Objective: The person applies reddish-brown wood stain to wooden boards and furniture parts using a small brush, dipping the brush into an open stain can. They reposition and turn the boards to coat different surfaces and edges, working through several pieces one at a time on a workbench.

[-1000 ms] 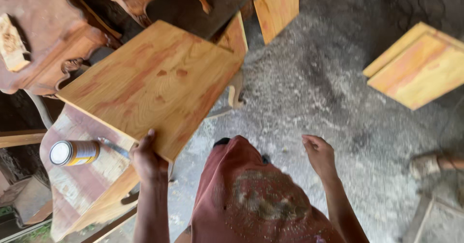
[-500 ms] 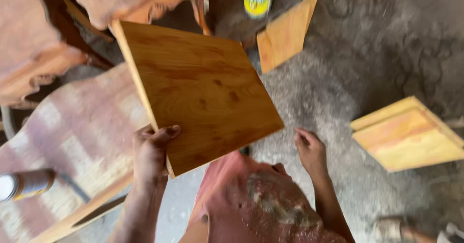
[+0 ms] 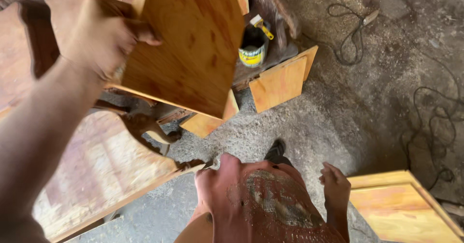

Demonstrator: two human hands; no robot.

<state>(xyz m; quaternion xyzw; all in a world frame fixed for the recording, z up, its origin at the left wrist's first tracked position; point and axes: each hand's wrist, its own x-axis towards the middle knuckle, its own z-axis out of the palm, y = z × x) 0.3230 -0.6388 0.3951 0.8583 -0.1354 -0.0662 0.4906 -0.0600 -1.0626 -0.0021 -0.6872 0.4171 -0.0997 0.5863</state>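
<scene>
My left hand (image 3: 94,30) grips the edge of a varnished orange-brown wooden panel (image 3: 193,44) and holds it raised at the top left, close to the camera. My right hand (image 3: 334,187) hangs free low at the right with its fingers apart, holding nothing, beside my red stained shorts (image 3: 261,204). It is nearest a wooden box panel (image 3: 401,209) lying on the floor at the lower right.
A dark can with a yellow label (image 3: 253,47) stands behind the raised panel. Two smaller wooden panels (image 3: 278,81) lean beside it. A stained workbench board (image 3: 96,175) lies at the lower left. Black cables (image 3: 435,122) trail over the sawdust-covered floor on the right.
My left hand has lifted the panel higher and nearer the camera, tilting it more upright. The view has swung to the right, bringing the can and cables into sight. My right hand stays low.
</scene>
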